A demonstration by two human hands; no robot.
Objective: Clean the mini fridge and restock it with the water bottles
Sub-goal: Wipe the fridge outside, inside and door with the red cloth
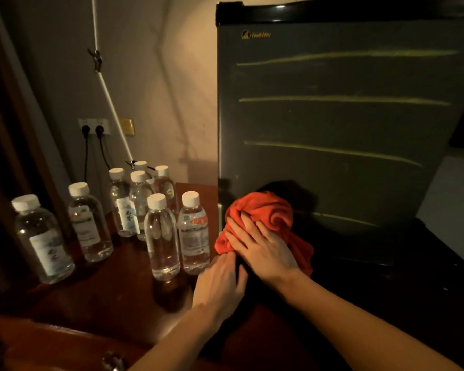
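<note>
The dark mini fridge (pixel 332 116) stands on the right with its door closed, yellowish streaks running across the door. A crumpled red cloth (pixel 268 210) lies against the door's lower left corner. My right hand (pixel 260 242) lies flat on the cloth with fingers spread, pressing it. My left hand (pixel 220 279) sits just below, its fairly straight fingertips touching the cloth's lower edge. Several clear water bottles (pixel 162 236) with white caps stand upright on the wooden table (pixel 105 295), left of the fridge.
A wall socket (pixel 94 127) with two black plugs is behind the bottles, and a white cord (pixel 110 97) with clips hangs slanted down the wall. A metal drawer knob (pixel 113 361) shows at the table's front edge. A dark surface extends in front of the fridge.
</note>
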